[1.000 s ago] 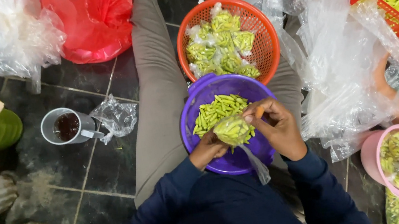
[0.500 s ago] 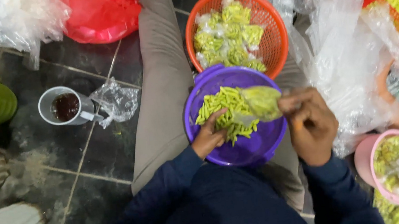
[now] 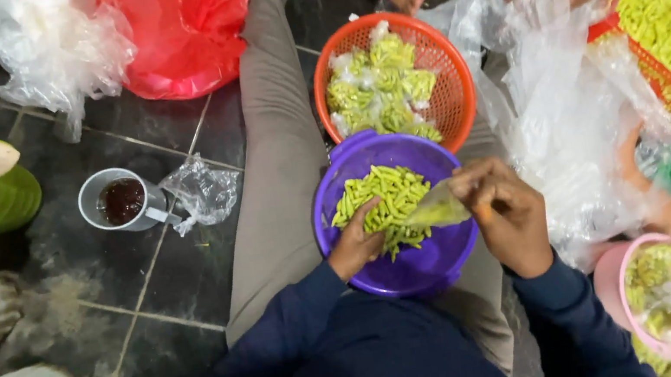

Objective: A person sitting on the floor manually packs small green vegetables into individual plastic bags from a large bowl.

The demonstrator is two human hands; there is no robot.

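Head view, largest first: dark tiled floor (image 3: pixel 111 334), heap of clear plastic bags (image 3: pixel 571 120), red bag (image 3: pixel 181 26), then orange basket (image 3: pixel 453 93) of filled packets just beyond purple bowl (image 3: pixel 417 269) resting on the lap, with a cup (image 3: pixel 120 201) off to the side. In the bowl, green beans (image 3: pixel 385 199); left hand (image 3: pixel 357 247) curled into them, fingers closed on a pinch. Above the bowl's right edge, right hand (image 3: pixel 507 212) pinching a small clear bag (image 3: pixel 439 211) partly filled with beans.

Seated person viewed from above, both forearms in dark blue sleeves extended forward, left hand (image 3: pixel 355 244) lowered palm down with fingers curled and spread, right hand (image 3: pixel 503 210) raised slightly higher, fingers pinched together, wrist bent inward.
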